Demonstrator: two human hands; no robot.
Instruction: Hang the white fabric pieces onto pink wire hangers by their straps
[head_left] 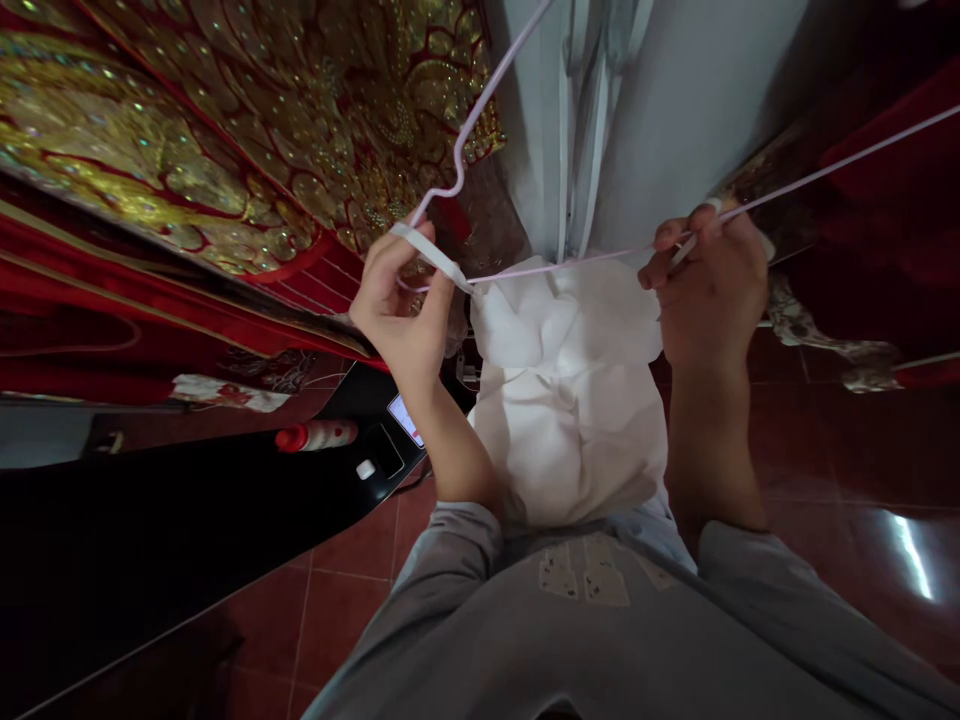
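Note:
Between my hands stretches the thin bar of a pale pink wire hanger (559, 267); its notched side runs up past my left hand and out at the top. A white cloth piece (574, 400) hangs below the bar, in front of my body. A white strap (431, 255) lies across the bent fingers and thumb of my left hand (409, 310), which is closed around the strap and wire. My right hand (705, 290) pinches the wire and another narrow white strap (684, 250) at the far right corner of the cloth. Part of its grip is hidden.
Red garments with gold sequins (360, 120) hang at the left, and dark red cloth (892, 230) at the right. A black tabletop (172, 510) holds a red-capped bottle (319, 435), a phone (384, 450) and a small white case (365, 469). Red floor tiles (352, 550) lie below.

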